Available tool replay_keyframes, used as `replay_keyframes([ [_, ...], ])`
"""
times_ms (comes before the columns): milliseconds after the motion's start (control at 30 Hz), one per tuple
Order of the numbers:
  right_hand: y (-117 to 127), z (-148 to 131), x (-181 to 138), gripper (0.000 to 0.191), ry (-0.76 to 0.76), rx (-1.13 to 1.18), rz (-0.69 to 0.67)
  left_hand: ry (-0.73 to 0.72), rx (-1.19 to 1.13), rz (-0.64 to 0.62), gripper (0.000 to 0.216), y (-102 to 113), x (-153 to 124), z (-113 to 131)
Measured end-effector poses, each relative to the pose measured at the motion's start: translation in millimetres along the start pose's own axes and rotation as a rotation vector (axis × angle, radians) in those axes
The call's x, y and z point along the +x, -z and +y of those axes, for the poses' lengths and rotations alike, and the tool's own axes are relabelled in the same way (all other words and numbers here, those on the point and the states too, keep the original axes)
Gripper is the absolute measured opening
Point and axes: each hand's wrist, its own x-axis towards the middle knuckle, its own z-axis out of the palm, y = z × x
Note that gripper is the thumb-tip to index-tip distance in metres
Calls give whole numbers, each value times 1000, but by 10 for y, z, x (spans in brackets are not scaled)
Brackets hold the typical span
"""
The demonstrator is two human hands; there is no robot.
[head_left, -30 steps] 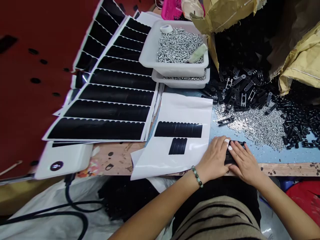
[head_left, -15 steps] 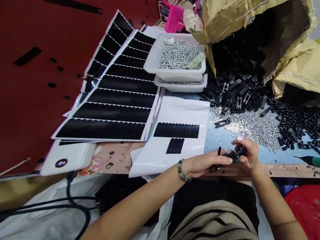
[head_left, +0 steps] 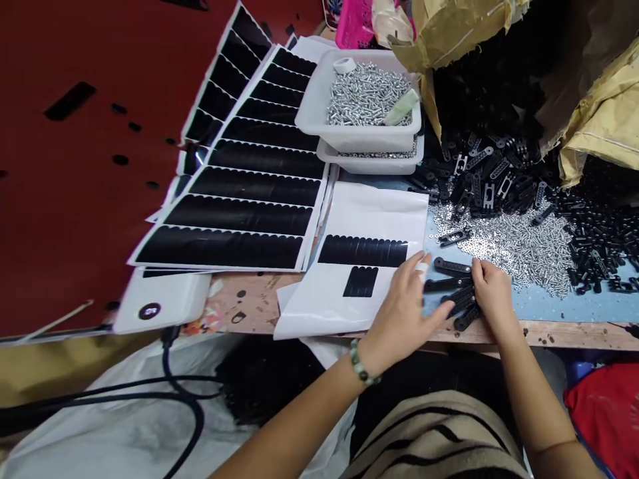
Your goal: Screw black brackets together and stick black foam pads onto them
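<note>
My right hand [head_left: 492,293] is closed on the right end of a fan of black plastic link arms [head_left: 454,283], held at the front edge of the blue work surface. Their free ends spread out to the left. My left hand [head_left: 399,316] is open beside them, fingers and thumb apart, over the right side of a white sticker sheet [head_left: 374,213]. Something white wraps one of its fingertips. On that sheet are a row of black scalloped stickers [head_left: 362,251] and a shorter block of them [head_left: 360,282].
Loose silver screws [head_left: 534,249] and black plastic parts [head_left: 479,179] spill from a torn paper sack [head_left: 464,33]. Stacked white trays [head_left: 369,140] hold screws. Larger sticker sheets [head_left: 239,213] overlap a white device [head_left: 172,303] with a cable at the left.
My left hand has let go of the black arms, moved left and opened over the sheet. The arms are now fanned out in my right hand. The camera view has shifted slightly.
</note>
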Motion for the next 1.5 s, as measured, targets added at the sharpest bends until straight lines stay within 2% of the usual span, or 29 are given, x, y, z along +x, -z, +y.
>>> replay_keyframes([
  [67,-9,-48,-9,41,40,-109,13,-160,254,-43,79,-126,86,-12],
  [100,-7,-60,-19,40,82,-138,51,-189,336,-85,79,-182,141,-15],
  [167,18,-66,-42,35,209,-129,180,-191,427,-138,74,-254,243,-17],
  [233,78,-71,-68,28,390,-19,273,-180,443,-146,70,-261,310,-13],
  [267,117,-82,-82,26,500,60,254,-181,433,-151,69,-244,326,-6],
  [367,236,-146,-135,27,802,267,-3,-192,378,-182,68,-155,321,44],
  [433,304,-182,-173,20,861,362,-116,-202,309,-163,75,-100,277,101],
  [500,367,-173,-205,14,799,462,-104,-216,212,-49,87,-77,201,158],
  [567,430,-106,-228,9,643,583,-38,-222,152,100,101,-99,104,186],
  [600,459,-55,-236,8,541,642,-8,-229,161,137,109,-128,54,181],
  [700,511,118,-251,10,274,748,-55,-263,313,101,119,-248,-69,102],
  [800,484,248,-282,13,177,747,-188,-291,457,125,100,-323,-153,-3],
  [900,417,313,-328,14,154,707,-220,-393,502,142,63,-308,-262,-51],
  [1000,369,333,-367,14,165,647,-226,-465,498,53,36,-277,-392,-51],
  [1133,351,322,-390,14,220,554,-217,-419,502,-38,34,-284,-480,-40],
  [1500,367,348,-354,15,279,440,-213,-399,449,-49,40,-281,-479,-5],
])
